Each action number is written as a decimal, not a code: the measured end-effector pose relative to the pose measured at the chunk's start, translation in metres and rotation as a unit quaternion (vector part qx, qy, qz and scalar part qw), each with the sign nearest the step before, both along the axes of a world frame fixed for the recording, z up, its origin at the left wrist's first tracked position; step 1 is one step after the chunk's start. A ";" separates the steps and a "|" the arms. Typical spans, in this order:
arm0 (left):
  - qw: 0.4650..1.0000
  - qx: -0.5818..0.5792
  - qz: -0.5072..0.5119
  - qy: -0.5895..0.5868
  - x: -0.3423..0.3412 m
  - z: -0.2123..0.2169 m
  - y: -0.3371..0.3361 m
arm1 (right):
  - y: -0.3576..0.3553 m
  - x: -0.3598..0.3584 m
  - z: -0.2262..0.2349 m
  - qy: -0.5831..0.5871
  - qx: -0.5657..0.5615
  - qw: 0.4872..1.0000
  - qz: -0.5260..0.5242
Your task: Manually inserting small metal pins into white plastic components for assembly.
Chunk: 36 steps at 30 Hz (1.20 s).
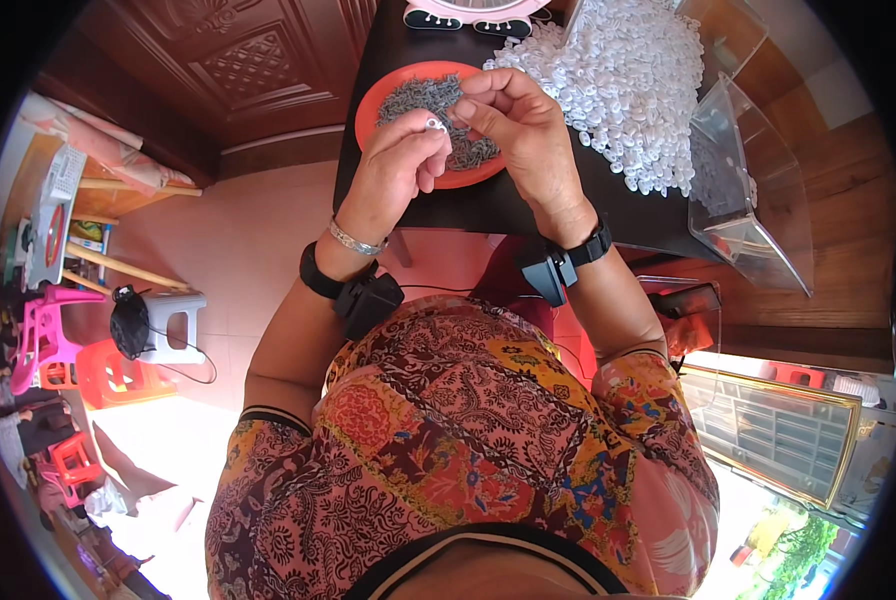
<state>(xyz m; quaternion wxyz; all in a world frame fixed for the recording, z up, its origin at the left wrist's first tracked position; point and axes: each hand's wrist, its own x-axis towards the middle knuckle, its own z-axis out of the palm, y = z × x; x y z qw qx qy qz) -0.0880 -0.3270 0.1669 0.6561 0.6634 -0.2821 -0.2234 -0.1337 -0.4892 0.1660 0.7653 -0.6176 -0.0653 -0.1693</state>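
While left fingers (404, 129) pinch a white piece (433, 124), whether right fingers (486, 117) pinch anything is unclear, any lettering unreadable

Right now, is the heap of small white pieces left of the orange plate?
No, the heap of small white pieces lies to the right of the orange plate that holds grey pieces.

Small white piece (434, 124) in left fingers (406, 127)

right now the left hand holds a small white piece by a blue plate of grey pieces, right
The plate is orange-red, not blue, as the head view shows; the left hand does hold a small white piece by its grey pieces.
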 end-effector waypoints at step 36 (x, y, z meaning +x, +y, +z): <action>0.999 -0.009 0.012 0.050 -0.014 -0.009 0.007 | 0.012 -0.009 -0.007 -0.021 -0.054 0.998 0.001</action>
